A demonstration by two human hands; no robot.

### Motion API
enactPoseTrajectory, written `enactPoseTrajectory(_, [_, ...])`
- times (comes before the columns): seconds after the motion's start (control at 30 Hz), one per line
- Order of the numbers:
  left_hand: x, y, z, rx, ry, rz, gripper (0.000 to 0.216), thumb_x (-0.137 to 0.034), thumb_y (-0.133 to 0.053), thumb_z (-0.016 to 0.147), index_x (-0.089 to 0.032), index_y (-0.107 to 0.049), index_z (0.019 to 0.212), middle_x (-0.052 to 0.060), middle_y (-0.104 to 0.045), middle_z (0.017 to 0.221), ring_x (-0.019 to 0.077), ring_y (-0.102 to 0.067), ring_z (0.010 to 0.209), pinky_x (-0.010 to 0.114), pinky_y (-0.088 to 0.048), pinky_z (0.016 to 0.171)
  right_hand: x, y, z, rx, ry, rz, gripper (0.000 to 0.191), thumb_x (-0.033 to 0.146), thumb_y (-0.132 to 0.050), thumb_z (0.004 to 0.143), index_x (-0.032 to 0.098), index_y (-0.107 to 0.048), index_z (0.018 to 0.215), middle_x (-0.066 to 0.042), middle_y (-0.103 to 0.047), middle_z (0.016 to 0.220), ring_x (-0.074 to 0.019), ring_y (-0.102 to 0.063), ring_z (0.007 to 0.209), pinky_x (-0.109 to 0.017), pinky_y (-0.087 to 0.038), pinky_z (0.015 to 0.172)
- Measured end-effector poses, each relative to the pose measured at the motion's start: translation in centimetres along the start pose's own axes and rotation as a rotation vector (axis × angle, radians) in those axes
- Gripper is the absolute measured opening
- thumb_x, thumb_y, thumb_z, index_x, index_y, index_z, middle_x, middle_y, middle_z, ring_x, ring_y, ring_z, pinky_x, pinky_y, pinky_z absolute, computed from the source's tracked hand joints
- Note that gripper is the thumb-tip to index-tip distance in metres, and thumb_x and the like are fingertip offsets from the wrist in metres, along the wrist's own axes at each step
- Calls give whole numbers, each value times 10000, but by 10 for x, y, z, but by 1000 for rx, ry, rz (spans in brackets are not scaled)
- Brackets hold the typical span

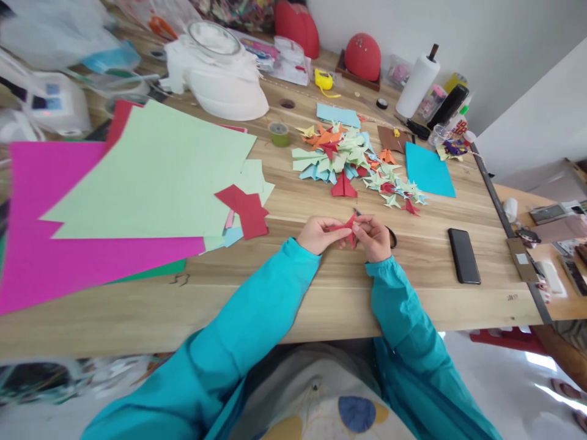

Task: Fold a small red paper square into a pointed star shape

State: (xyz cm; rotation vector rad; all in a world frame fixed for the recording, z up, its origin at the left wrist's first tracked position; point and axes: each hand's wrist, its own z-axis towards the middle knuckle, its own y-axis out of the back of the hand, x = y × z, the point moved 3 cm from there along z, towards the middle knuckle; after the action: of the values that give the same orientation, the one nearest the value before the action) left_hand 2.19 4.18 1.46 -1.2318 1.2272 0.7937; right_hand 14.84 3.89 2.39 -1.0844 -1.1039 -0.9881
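A small folded red paper piece (351,230) with pointed ends is pinched between both hands above the table's front middle. My left hand (318,234) grips its left side, thumb on top. My right hand (373,237) pinches its right side with thumb and fingers. Beneath and behind my right hand lie scissors, of which a black handle loop (391,237) shows. Just beyond the hands is a heap of folded paper shapes (337,153) in green, orange, blue and red. Flat red paper pieces (250,214) lie left of my left hand.
Large pale green sheets (156,177) overlie a magenta sheet (55,256) at left. A black phone (463,256) and a blue paper square (429,170) lie at right. A white mannequin-like form (220,79), a yellow tape measure (323,79) and a red pincushion (362,57) stand behind.
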Motion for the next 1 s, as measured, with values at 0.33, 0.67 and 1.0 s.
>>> enactPoseTrajectory(0.33, [-1,-6,-4,-135,-86,-24,331,-315,-743,513,-97,-659,748,32,-646,589,95,-535,449,236,-466,477,-1,3,1,-82,51,-49,283,349,-631,683,188,-478,858,57,-580,508,-88,-520,421,-227,-449,434])
enactPoseTrajectory(0.67, [0,-2,-1,-84,-59,-21,291,-312,-734,522,-91,-652,692,0,-575,449,87,-488,381,228,-413,409,-1,-1,-1,8,-111,-90,283,417,-623,671,160,-504,665,39,-569,451,-94,-531,363,-208,-445,365])
enactPoseTrajectory(1.0, [7,-3,1,-64,-21,-190,258,-310,-742,506,-103,-624,604,1,-567,427,101,-508,395,239,-407,426,-1,-3,-1,3,-105,-91,338,474,-589,681,162,-482,612,17,-588,460,-85,-505,325,-196,-413,316])
